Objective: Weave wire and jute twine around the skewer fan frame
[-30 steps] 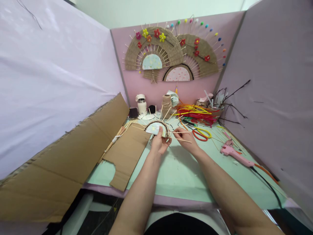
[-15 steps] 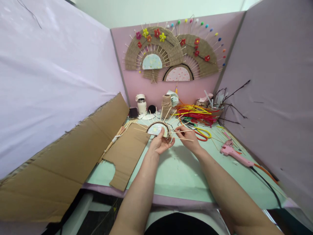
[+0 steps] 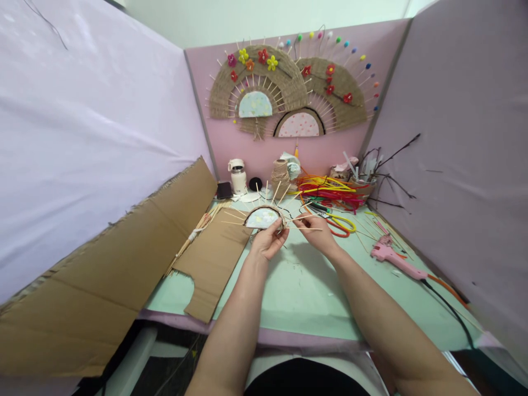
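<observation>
My left hand (image 3: 270, 241) grips a small half-round fan piece (image 3: 260, 218) by its lower right corner, thumb on the front. Pale flowered cloth covers its face, with a dark edging and a tan rim around the curve. Thin wooden sticks (image 3: 275, 192) fan outward from that rim. To the right, my right hand (image 3: 317, 232) is closed in a pinch among the right-hand sticks. What its fingertips hold is too small to make out. Beyond the piece stands a cone of tan twine (image 3: 280, 177).
Flat cardboard (image 3: 214, 264) lies to the left, beside a bundle of sticks (image 3: 196, 234). Orange-handled scissors (image 3: 340, 226), red and yellow pipe cleaners (image 3: 330, 190) and a pink glue gun (image 3: 398, 263) are on the right. An uncapped white bottle (image 3: 238, 179) stands behind. Finished woven fans (image 3: 297, 82) hang on the back panel.
The fan piece has shifted slightly left and turned, so its lower right sticks now lie closer to level. My left fingers have drawn in around its corner. My right hand stays pinched beside it.
</observation>
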`<state>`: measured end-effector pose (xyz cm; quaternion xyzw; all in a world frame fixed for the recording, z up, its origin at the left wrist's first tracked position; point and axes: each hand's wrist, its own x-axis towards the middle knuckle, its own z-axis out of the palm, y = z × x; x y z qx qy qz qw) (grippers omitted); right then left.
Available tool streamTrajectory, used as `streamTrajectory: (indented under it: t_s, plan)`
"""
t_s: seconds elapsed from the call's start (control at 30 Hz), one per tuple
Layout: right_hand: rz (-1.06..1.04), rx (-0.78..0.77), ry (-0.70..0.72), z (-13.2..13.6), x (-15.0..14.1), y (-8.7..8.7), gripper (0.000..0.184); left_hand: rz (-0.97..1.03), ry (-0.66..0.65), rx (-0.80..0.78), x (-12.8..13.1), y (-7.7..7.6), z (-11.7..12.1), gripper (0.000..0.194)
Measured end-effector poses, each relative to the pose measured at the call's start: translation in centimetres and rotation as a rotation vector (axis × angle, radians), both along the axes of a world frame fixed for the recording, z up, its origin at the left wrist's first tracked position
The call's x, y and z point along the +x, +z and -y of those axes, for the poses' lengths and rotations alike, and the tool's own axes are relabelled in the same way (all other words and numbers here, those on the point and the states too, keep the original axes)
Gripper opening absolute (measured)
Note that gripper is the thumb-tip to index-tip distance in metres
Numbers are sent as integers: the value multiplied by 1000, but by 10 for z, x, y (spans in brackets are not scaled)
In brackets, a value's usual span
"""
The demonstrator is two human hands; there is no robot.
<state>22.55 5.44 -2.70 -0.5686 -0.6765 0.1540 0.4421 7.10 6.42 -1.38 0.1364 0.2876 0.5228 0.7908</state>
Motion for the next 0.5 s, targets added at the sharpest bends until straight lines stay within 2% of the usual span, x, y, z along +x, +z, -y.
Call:
streamTrajectory:
  t_s: [0.13, 0.3, 0.5]
  plan:
    - [-73, -31, 47, -3, -4, -4, 26, 10, 125, 34, 2, 0, -2, 11]
    - [-167, 21, -56, 0, -14, -4, 30, 25, 277, 92, 5, 0, -2, 12]
    - [-544, -142, 137, 9, -36, -7, 31, 29, 370, 166, 14, -6, 0, 9]
